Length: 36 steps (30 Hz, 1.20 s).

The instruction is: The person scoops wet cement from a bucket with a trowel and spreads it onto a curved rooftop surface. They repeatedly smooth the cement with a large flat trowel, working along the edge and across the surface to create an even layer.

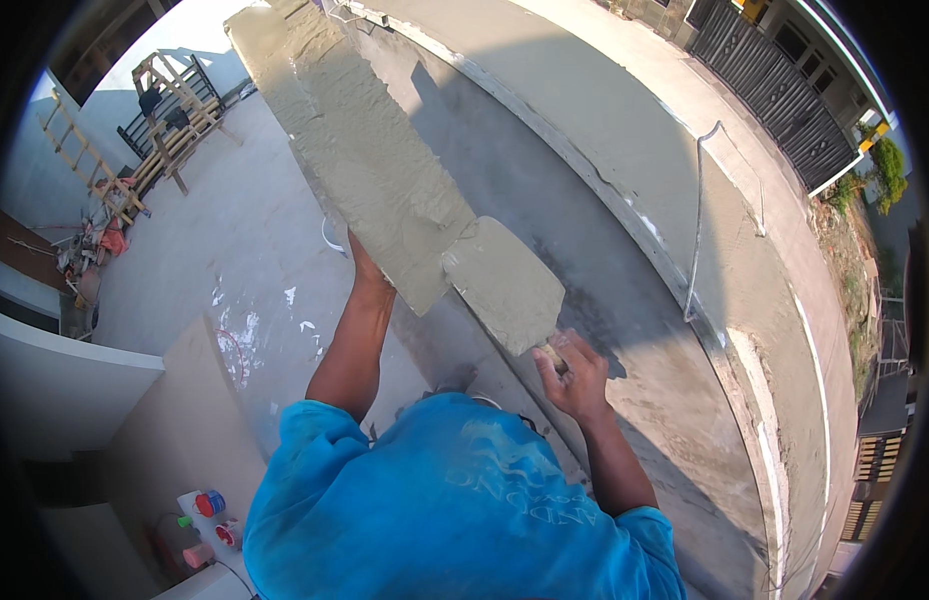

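Note:
A long board (416, 300) coated with wet grey mortar (369, 145) slants from the upper left down to the middle of the view. My left hand (364, 262) holds it from beneath near its lower end; the board hides most of the fingers. Wrapped round the handle of a trowel (509, 285) is my right hand (574, 375), closed. The trowel's wide blade is smeared with mortar, and its far edge meets the mortar at the board's lower right side.
To my right runs a low grey rendered wall (544, 190) with a ledge on top. A bent metal rod (698, 220) stands on the ledge. Wooden trestles (169, 115) and a ladder (84, 155) are at the far left. Bottles and tubs (212, 520) sit lower left.

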Each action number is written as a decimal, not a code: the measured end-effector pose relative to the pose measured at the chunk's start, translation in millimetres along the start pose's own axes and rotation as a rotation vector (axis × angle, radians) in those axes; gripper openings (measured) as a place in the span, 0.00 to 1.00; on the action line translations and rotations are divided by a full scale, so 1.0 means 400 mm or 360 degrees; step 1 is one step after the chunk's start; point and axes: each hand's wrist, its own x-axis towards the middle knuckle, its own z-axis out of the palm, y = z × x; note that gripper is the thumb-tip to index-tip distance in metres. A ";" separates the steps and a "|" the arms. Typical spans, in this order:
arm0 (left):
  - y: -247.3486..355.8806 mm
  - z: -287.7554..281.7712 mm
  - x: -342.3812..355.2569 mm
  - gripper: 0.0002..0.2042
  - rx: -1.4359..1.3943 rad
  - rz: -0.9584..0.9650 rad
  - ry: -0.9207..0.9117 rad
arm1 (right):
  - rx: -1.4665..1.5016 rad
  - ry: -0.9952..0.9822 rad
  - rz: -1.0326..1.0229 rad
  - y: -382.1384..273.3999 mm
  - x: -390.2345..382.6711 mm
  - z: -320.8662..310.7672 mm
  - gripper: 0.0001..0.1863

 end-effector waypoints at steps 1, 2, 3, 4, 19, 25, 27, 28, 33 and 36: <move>0.001 0.011 -0.015 0.28 0.0090 -0.0010 -0.0033 | 0.0011 0.0022 -0.0030 -0.005 0.006 -0.001 0.11; 0.003 0.024 -0.026 0.28 0.0182 -0.0018 -0.0072 | 0.0022 0.0052 -0.0061 -0.016 0.019 -0.003 0.11; 0.003 0.036 -0.037 0.29 0.0274 -0.0024 -0.0110 | 0.0033 0.0081 -0.0091 -0.028 0.032 -0.006 0.11; -0.029 0.028 -0.043 0.29 0.0222 -0.0041 -0.0109 | 0.0052 0.0068 -0.0079 -0.043 0.046 -0.013 0.11; -0.182 0.096 -0.090 0.27 0.0505 -0.0139 -0.0412 | 0.0185 0.0319 0.0127 -0.187 0.065 -0.200 0.22; -0.205 0.085 -0.089 0.27 0.0594 -0.0148 -0.0474 | 0.0048 0.0505 0.0699 -0.295 -0.136 -0.446 0.24; -0.256 0.101 -0.092 0.27 0.0551 -0.0210 -0.0560 | 0.0300 0.0705 0.1159 -0.356 -0.193 -0.512 0.20; -0.263 0.099 -0.095 0.27 0.0551 -0.0224 -0.0589 | 0.0624 0.0855 0.1308 -0.371 -0.201 -0.531 0.18; -0.287 0.097 -0.109 0.27 0.0519 -0.0264 -0.0743 | 0.1193 0.0976 0.1602 -0.347 -0.172 -0.569 0.20; -0.321 0.100 -0.118 0.26 0.0485 -0.0323 -0.0846 | 0.1100 0.0869 0.1887 -0.373 -0.168 -0.565 0.19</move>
